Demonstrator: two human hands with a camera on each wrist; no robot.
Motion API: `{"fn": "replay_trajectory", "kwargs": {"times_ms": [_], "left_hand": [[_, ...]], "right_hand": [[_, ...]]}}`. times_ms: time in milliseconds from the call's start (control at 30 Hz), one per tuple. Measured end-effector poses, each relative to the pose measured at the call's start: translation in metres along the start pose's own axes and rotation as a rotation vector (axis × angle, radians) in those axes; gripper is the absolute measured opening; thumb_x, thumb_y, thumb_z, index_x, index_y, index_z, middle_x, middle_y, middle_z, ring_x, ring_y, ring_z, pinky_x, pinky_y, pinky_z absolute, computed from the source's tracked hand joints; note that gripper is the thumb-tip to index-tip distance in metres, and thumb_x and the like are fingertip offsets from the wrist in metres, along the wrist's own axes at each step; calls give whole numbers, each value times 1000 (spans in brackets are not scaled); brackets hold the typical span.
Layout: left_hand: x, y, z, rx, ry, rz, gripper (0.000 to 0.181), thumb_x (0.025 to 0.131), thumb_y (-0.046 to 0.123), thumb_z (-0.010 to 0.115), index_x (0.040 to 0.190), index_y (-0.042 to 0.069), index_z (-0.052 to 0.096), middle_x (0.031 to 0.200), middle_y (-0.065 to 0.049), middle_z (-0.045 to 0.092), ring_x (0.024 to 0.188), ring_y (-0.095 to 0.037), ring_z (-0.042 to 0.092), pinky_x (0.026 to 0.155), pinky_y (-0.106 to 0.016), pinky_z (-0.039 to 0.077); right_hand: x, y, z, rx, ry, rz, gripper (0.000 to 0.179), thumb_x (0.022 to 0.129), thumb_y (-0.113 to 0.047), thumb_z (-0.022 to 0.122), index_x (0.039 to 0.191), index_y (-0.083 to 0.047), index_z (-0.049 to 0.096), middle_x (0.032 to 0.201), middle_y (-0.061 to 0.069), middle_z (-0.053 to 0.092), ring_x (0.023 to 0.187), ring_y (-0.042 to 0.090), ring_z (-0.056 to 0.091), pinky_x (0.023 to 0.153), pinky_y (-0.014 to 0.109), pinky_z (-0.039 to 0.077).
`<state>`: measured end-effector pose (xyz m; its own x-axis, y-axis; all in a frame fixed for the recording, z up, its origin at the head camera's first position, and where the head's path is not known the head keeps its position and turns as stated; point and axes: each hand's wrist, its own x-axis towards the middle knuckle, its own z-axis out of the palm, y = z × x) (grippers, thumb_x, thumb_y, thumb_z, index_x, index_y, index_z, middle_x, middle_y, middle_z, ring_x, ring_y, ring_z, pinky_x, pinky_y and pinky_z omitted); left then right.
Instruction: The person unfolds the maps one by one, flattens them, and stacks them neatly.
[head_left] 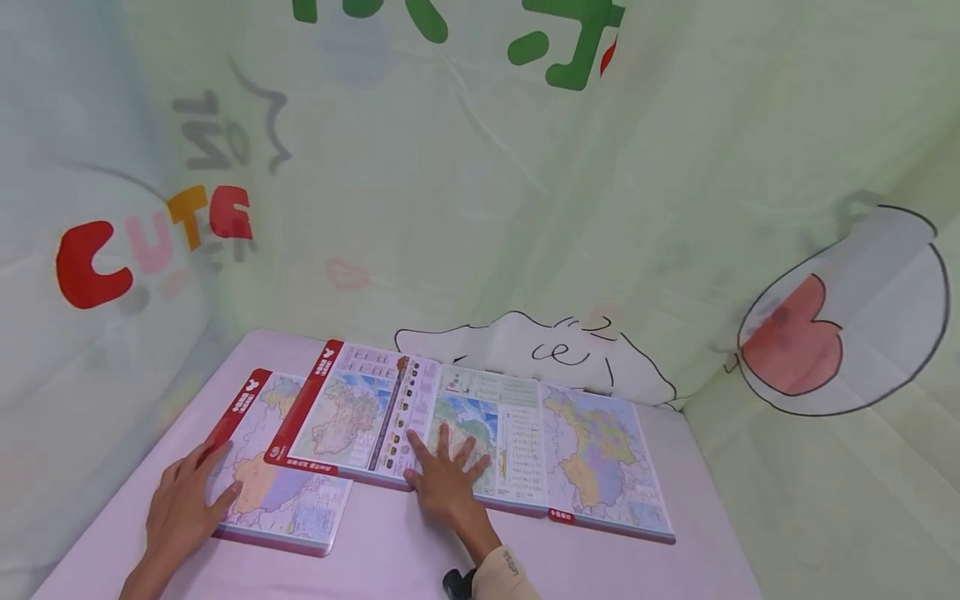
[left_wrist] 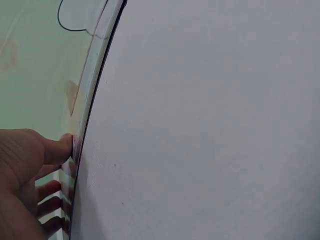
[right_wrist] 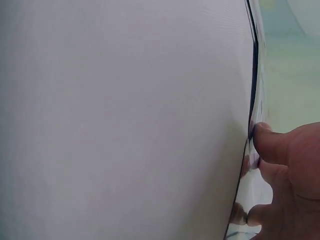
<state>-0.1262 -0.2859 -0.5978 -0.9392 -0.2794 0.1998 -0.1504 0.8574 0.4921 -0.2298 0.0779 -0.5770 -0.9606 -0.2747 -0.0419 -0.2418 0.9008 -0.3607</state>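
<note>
Four-cornered glossy map sheets lie overlapped in a row in the head view. My left hand (head_left: 180, 504) rests on the left map (head_left: 300, 492), fingers along its red-banded left edge and thumb on its printed face. A second red-edged map (head_left: 345, 417) overlaps that one. My right hand (head_left: 446, 483), fingers spread, presses flat on the middle map (head_left: 521, 442) near its border with the second. To its right lies another colourful map (head_left: 600, 458). In the wrist views, left fingertips (left_wrist: 55, 202) and right thumb (right_wrist: 267, 142) touch the glossy surface edge-on.
The maps lie on a pale pink tabletop (head_left: 405, 550). Behind and beside it hangs a light green printed cloth (head_left: 450, 208), with coloured letters at the left and a heart drawing (head_left: 795, 342) at the right. A black device sits at my right wrist.
</note>
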Motion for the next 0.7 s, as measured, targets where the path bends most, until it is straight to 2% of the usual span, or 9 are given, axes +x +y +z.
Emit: {"fn": "replay_trajectory", "kwargs": {"times_ms": [133,200,267,300,367,400,467,567,700], "left_hand": [[-5,0,1,-22,-9,-10,84,87,22,86,158,-1,48,160,-35,37,137,-60,32,109,-82,39],[-5,0,-1,-38,-5,-25,87,87,21,86,161,1,45,160,-36,37,137,-61,31,109,-83,40],[-3,1,-5,-54,0,-53,90,87,20,86,164,3,41,160,-37,36,137,-62,31,109,-84,40],[-1,2,-7,-58,4,-64,90,88,19,85,165,4,40,160,-38,36,137,-62,31,109,-84,40],[5,5,-14,-67,5,-80,88,90,17,82,166,5,38,158,-41,37,137,-64,32,109,-84,39],[9,7,-17,-67,3,-80,86,92,16,80,166,3,38,157,-42,38,137,-64,34,110,-83,40],[16,11,-23,-56,-17,-77,83,94,15,78,164,-2,38,153,-44,43,133,-64,41,107,-79,44],[24,15,-31,-67,-90,-91,81,95,14,76,161,-12,35,146,-48,47,124,-62,49,100,-73,49],[32,16,-38,-66,-191,-137,84,94,14,77,155,-22,33,137,-51,49,114,-62,56,94,-71,55]], "right_hand": [[-2,-5,1,68,136,20,61,108,-48,62,166,-35,48,174,28,37,159,67,26,121,90,13],[-8,-15,-4,165,250,38,53,108,-44,65,156,-24,62,155,24,63,145,55,56,118,76,39],[-17,-31,-17,328,306,60,38,108,-35,69,133,-8,77,115,17,82,108,39,79,91,55,61],[-22,-38,-21,421,300,74,33,108,-32,69,121,-3,80,94,12,83,87,30,81,75,45,62],[-31,-52,-27,623,230,123,27,106,-25,71,99,0,79,67,5,76,57,20,73,52,31,54],[-35,-58,-29,721,170,158,26,106,-22,70,95,0,76,62,4,73,52,17,70,48,27,51],[-40,-69,-28,856,56,236,18,105,-16,70,94,-2,70,67,3,75,55,14,72,49,23,54],[-42,-81,-24,972,-42,324,9,101,-9,71,101,-1,66,81,4,76,67,12,71,60,23,57],[-45,-91,-19,1061,-125,387,19,99,-5,72,112,3,62,96,8,71,83,16,66,72,32,62]]}}
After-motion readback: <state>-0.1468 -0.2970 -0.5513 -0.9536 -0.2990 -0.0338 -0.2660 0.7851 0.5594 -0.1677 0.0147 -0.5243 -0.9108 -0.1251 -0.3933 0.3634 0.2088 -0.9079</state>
